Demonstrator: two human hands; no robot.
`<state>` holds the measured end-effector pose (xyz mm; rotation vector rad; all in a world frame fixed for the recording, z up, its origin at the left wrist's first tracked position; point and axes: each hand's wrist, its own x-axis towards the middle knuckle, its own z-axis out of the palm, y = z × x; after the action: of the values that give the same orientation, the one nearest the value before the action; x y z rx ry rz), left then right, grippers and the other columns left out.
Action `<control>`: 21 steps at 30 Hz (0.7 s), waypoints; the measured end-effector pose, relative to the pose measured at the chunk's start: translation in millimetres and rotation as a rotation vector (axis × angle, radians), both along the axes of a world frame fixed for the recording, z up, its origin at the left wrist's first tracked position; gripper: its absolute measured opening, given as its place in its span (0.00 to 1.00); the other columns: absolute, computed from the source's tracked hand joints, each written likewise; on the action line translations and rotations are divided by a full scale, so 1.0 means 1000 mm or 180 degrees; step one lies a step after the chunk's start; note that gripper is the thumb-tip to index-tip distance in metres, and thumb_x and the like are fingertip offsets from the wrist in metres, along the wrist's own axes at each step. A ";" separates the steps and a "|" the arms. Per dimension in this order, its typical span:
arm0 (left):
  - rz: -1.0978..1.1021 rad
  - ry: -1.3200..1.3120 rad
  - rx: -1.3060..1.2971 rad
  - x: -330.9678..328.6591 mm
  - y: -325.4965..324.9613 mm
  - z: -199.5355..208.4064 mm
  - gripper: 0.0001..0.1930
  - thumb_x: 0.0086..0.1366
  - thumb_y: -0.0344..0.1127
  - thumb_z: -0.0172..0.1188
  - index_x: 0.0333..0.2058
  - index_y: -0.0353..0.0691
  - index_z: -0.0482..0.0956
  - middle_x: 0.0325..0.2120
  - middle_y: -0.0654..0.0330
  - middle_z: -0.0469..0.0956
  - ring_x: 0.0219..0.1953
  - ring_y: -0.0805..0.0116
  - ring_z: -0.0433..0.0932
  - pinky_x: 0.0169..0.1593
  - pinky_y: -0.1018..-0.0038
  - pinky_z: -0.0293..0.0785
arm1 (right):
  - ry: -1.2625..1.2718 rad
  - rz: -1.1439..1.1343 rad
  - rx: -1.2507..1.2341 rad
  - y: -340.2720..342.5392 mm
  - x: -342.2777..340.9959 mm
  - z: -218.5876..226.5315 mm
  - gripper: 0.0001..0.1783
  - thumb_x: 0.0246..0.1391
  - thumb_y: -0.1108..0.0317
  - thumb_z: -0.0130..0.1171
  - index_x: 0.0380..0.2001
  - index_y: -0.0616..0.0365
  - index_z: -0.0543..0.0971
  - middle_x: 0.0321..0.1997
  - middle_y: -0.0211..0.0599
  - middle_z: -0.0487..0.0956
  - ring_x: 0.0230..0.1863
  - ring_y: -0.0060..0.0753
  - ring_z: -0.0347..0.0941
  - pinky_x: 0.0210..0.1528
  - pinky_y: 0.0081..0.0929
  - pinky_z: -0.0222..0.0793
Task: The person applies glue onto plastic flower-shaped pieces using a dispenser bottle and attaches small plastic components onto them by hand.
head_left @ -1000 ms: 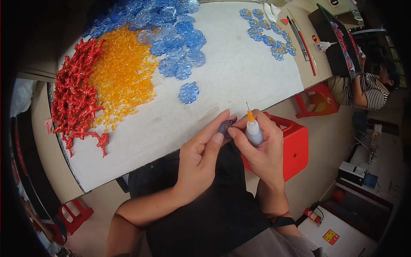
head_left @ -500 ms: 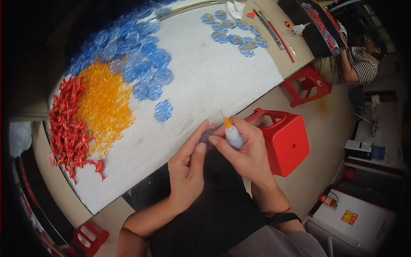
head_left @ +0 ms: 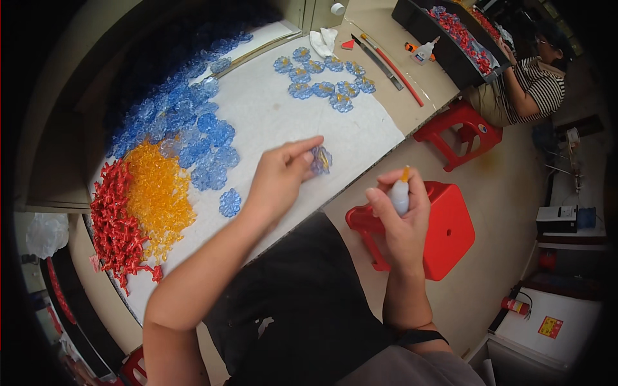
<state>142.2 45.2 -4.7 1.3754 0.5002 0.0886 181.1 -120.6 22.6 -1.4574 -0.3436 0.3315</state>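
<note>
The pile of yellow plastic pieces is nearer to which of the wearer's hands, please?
Left. The left hand is to the right of the yellow pile; the right hand is farther right, holding the orange-tipped squeeze bottle.

From here, the white counter (head_left: 270, 122) reads moderately bright under soft, diffuse light. The far end of the blue pile (head_left: 187, 128) falls into deep shadow. Slight blur softens the left hand (head_left: 280, 174). Straight edges bend toward the rim, and the corners fade to black.
</note>
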 end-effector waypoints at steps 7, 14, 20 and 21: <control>-0.0122 0.0727 0.1921 0.073 0.090 0.012 0.12 0.59 0.28 0.48 0.41 0.36 0.75 0.27 0.63 0.74 0.25 0.81 0.68 0.32 0.84 0.71 | -0.0241 -0.0277 -0.0409 -0.034 0.014 -0.025 0.09 0.44 0.77 0.57 0.31 0.59 0.70 0.22 0.25 0.68 0.23 0.13 0.60 0.24 0.11 0.56; 0.0074 0.0938 0.1935 0.087 0.123 0.016 0.11 0.60 0.27 0.47 0.39 0.35 0.76 0.23 0.64 0.72 0.26 0.78 0.69 0.31 0.82 0.72 | -0.0070 -0.0028 -0.0460 -0.027 0.016 -0.028 0.11 0.43 0.79 0.56 0.32 0.60 0.69 0.24 0.28 0.68 0.25 0.14 0.60 0.27 0.12 0.57; -0.0893 0.0709 0.4102 0.022 0.115 0.054 0.09 0.53 0.28 0.51 0.32 0.34 0.77 0.29 0.48 0.76 0.30 0.54 0.75 0.38 0.68 0.70 | -0.0407 0.0167 0.0051 -0.030 0.013 -0.032 0.17 0.40 0.83 0.44 0.35 0.58 0.58 0.34 0.37 0.63 0.29 0.21 0.60 0.32 0.17 0.59; -0.0963 0.0743 0.4265 0.004 0.104 0.059 0.08 0.54 0.30 0.53 0.31 0.34 0.76 0.28 0.50 0.75 0.31 0.56 0.75 0.36 0.68 0.69 | -0.0383 0.0237 0.0210 -0.028 0.011 -0.033 0.17 0.40 0.83 0.44 0.36 0.58 0.58 0.35 0.38 0.63 0.29 0.22 0.60 0.32 0.18 0.60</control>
<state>146.4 149.6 54.4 2.7833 0.4063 0.0026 192.6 -148.5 -10.6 -1.4052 -0.5025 0.2904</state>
